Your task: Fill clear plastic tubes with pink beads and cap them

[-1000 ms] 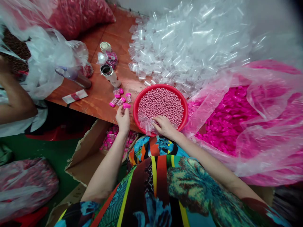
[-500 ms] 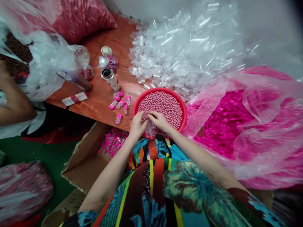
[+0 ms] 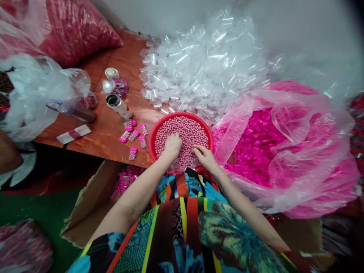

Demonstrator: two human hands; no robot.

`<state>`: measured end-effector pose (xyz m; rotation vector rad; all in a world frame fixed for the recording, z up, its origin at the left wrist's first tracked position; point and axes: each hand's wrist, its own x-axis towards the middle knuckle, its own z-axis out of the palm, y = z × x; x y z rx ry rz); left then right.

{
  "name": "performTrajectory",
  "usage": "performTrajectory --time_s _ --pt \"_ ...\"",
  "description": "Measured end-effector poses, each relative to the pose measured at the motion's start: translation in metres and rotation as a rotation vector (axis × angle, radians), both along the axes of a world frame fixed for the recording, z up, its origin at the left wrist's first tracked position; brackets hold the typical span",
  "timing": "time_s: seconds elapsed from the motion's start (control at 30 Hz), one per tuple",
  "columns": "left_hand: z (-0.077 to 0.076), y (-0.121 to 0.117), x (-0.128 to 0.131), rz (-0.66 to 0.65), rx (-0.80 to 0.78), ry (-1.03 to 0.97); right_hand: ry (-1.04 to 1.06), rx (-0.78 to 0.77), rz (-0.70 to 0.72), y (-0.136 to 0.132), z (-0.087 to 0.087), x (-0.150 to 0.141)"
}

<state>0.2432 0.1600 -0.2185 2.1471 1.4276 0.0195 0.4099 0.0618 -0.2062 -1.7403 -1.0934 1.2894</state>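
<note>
left hand (image 3: 173, 145) is dipped, fingers curled, into small round pink beads (image 3: 196, 131) inside round red plastic basin (image 3: 151, 140); grasp hidden, cannot be told. right hand (image 3: 205, 156) is half-curled at beads, grasp unclear. beads should be scooped gently, spills avoided.

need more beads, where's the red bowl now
In the head view, the red bowl sits near the centre, between pink-capped containers at left and the pink bag at right.
</note>
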Motion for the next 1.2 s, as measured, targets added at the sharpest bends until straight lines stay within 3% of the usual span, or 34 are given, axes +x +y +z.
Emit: performTrajectory --time_s 0.17,0.3,0.43,0.57,0.67,0.83,1.03,1.2 --pt "-0.014 -0.014 0.011 0.035 -0.027 -0.132 -0.048 0.03 -0.016 -0.014 0.007 0.009" --pt "-0.017 -0.022 -0.004 0.237 -0.119 -0.532 -0.07 0.071 -0.155 -0.029 0.015 0.027" --pt "-0.005 -0.027 -0.012 0.433 -0.363 -0.911 -0.116 0.149 -0.471 -0.049 0.017 0.065" --pt "0.014 -0.03 -0.009 0.521 -0.588 -1.011 -0.253 0.052 -0.795 -0.068 0.006 0.125" --pt "0.023 -0.031 -0.004 0.605 -0.708 -1.0 -0.333 -0.073 -0.884 -0.083 -0.008 0.169" --pt "0.035 -0.032 0.007 0.646 -0.796 -1.004 -0.38 -0.215 -0.773 -0.092 -0.034 0.196" --pt "0.043 -0.04 0.018 0.62 -0.789 -1.018 -0.36 -0.208 -0.497 -0.074 -0.054 0.171" --pt "0.034 -0.054 0.022 0.645 -0.809 -0.965 -0.378 -0.173 -0.477 -0.065 -0.052 0.16"
